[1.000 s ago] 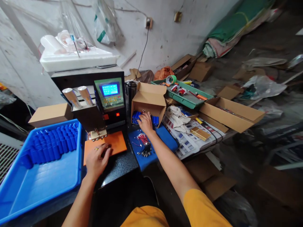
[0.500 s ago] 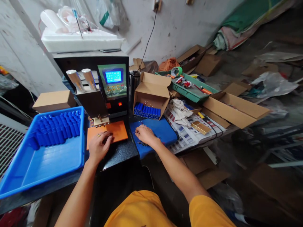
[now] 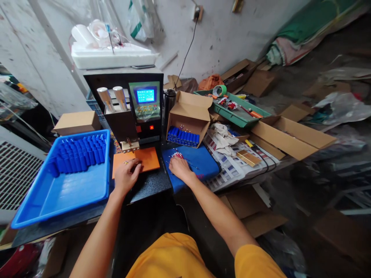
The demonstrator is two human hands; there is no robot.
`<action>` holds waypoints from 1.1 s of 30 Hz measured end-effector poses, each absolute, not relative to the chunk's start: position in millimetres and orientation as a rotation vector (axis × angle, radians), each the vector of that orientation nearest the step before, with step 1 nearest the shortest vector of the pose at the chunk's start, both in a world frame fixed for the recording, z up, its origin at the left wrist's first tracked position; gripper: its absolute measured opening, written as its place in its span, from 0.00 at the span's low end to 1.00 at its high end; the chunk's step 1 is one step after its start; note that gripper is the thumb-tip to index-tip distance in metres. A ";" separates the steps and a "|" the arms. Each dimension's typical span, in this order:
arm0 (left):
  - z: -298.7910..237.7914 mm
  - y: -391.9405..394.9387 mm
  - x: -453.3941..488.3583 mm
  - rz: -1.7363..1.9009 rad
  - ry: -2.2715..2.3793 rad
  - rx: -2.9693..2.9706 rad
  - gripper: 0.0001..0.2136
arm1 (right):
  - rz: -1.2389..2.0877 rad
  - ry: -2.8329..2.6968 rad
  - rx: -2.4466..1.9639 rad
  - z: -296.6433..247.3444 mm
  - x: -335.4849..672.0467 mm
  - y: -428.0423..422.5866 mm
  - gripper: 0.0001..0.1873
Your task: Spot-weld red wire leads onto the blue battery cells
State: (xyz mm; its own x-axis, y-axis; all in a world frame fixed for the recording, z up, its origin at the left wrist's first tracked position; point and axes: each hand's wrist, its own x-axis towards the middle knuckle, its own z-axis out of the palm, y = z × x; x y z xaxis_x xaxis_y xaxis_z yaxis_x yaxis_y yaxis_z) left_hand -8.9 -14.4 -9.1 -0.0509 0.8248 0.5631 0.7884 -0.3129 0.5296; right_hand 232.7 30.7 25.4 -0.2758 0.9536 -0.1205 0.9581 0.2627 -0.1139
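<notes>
At a cluttered workbench (image 3: 150, 186), left hand (image 3: 126, 175) on orange mat (image 3: 148, 159) below a machine (image 3: 127, 123), fingers curled, grip unclear, right hand (image 3: 180, 168) on blue pad (image 3: 204, 164), fingers bent onto red-tipped wires (image 3: 177, 155), pinch hidden, blue tray (image 3: 58, 197) at left.

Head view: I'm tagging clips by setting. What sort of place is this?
Probably a small, cluttered battery-assembly workshop: a benchtop machine with a lit screen, a blue tray of blue cylindrical cells, and open cardboard boxes lying about.
</notes>
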 end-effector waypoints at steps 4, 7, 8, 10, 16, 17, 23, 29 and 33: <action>-7.5 -14.7 -9.1 1.331 1.782 2.095 0.13 | -0.428 2.543 2.080 26.4 240.6 36.5 0.12; -8.7 -13.6 -10.1 1.331 1.771 2.047 0.13 | -0.731 2.625 2.320 26.3 249.9 43.9 0.09; -9.7 -13.1 -10.4 1.333 1.765 2.023 0.13 | -0.900 2.649 2.385 26.4 252.4 45.9 0.08; -11.8 -12.7 -10.1 1.349 1.732 1.949 0.13 | -1.317 2.673 2.450 27.6 254.9 47.8 0.06; 1.6 -24.3 7.1 1.552 1.565 1.884 0.13 | -2.460 2.396 2.118 43.1 240.5 30.1 0.10; 7.4 -27.6 11.9 1.571 1.552 1.949 0.12 | -2.561 2.323 2.028 45.9 236.2 25.7 0.11; 33.6 -36.9 24.5 1.541 1.585 2.307 0.09 | -2.716 2.097 1.673 50.5 211.6 9.6 0.09; 29.9 -36.3 10.3 1.277 1.464 2.303 0.09 | -2.803 1.975 1.486 48.4 199.4 4.5 0.08; 24.0 -42.5 10.9 1.305 1.428 2.063 0.10 | -2.897 1.903 1.432 44.1 198.0 5.4 0.09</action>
